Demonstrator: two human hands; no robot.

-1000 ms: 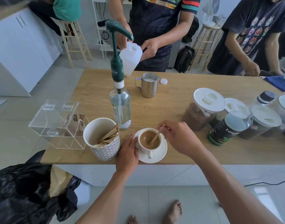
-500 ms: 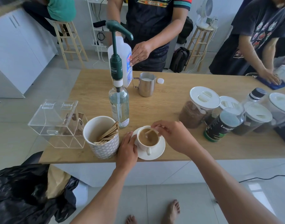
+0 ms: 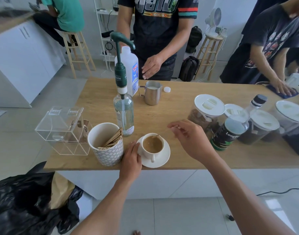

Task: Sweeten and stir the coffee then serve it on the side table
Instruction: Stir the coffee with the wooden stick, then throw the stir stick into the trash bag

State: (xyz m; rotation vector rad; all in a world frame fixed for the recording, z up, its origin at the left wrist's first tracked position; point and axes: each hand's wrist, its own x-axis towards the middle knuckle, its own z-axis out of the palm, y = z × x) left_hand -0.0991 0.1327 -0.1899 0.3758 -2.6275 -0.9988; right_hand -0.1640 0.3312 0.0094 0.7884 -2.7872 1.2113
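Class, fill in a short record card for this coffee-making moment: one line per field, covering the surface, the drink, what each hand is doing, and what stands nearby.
surface: light wooden table
drink: white ceramic cup of milky brown coffee, on a white saucer
left hand: steadying the cup's side
right hand: pinching a thin wooden stir stick, its tip at the cup's far rim
left of cup: white patterned holder of wooden sticks
behind cup: clear glass syrup bottle with green pump
farther back: steel milk jug

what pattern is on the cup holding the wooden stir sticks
A grey and white triangle pattern on the cup, seen in the head view.
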